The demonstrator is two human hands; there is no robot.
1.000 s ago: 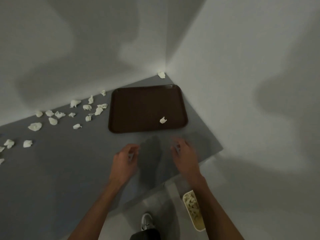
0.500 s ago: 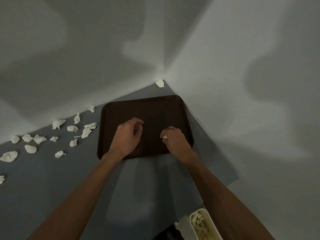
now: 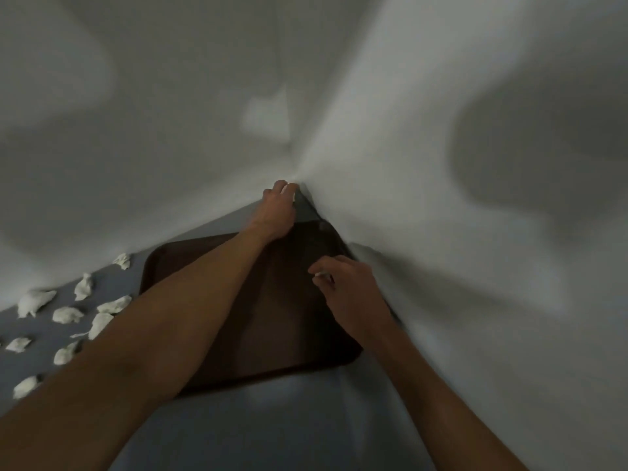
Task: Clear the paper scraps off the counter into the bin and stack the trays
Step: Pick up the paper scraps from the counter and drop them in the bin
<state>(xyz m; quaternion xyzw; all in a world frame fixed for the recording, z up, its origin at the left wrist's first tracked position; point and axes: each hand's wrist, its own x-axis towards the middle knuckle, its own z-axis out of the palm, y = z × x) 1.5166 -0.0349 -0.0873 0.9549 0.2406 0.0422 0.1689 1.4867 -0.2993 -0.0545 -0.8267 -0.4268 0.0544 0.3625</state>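
A dark brown tray [image 3: 272,334] lies on the grey counter [image 3: 272,430], pushed into the corner of two white walls. My left hand [image 3: 277,209] reaches past the tray into that corner, its fingers on a white paper scrap [image 3: 289,190]. My right hand [image 3: 343,283] hovers over the tray's right side, fingertips pinched on a small white paper scrap [image 3: 319,275]. Several crumpled white scraps [image 3: 102,309] lie on the counter left of the tray. My left forearm hides part of the tray.
White walls [image 3: 441,164] close the counter at the back and on the right. The bin is out of view. The frame is blurred by motion.
My left hand went from above the tray forward into the corner, onto the scrap there. My right hand lifted the small scrap from the tray. The view moved closer to the corner.
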